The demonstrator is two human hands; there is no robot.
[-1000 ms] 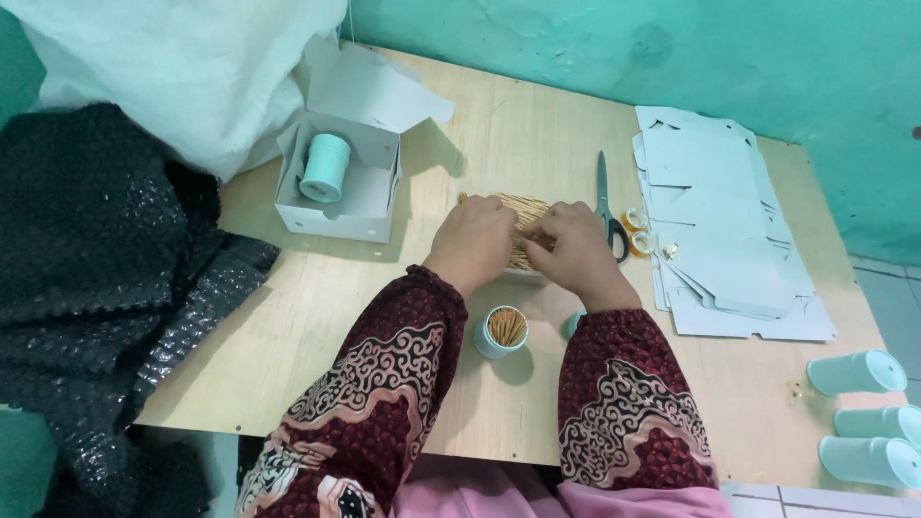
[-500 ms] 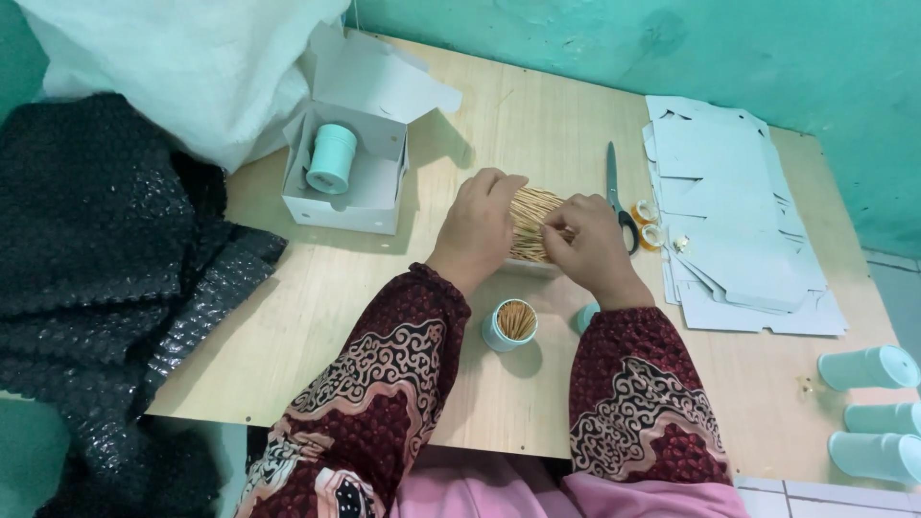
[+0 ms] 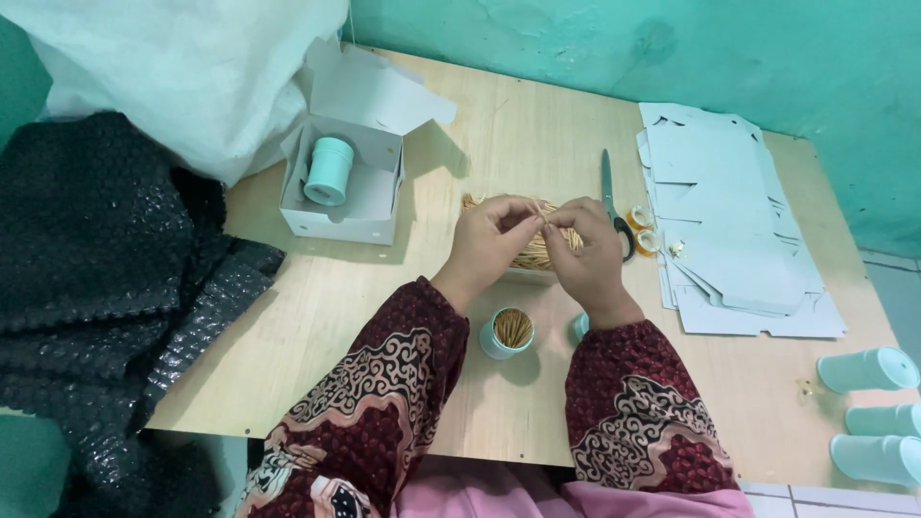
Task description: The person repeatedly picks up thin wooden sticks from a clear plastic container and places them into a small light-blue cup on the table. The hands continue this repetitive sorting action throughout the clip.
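My left hand [image 3: 491, 242] and my right hand [image 3: 587, 251] are raised together over a heap of thin wooden toothpicks [image 3: 533, 251] lying in a shallow tray on the wooden table [image 3: 326, 317]. Both hands pinch a small bunch of toothpicks [image 3: 547, 221] between their fingertips, which meet above the heap. Just in front of my wrists stands a small mint-green round container [image 3: 506, 333], open on top and filled with upright toothpicks. A mint-green lid [image 3: 579, 326] peeks out beside my right wrist.
An open white carton [image 3: 342, 182] holds a mint-green capped container [image 3: 327, 171]. Scissors [image 3: 614, 201] and tape rolls [image 3: 643, 230] lie right of the heap, beside stacked flat white cartons [image 3: 739, 230]. Mint-green containers [image 3: 868, 369] lie at far right. Black bubble wrap [image 3: 106, 288] and a white sack [image 3: 182, 67] cover the left.
Both hands have lifted from pressing down on the toothpick heap and now pinch a small bunch between the fingertips. The camera has moved closer.
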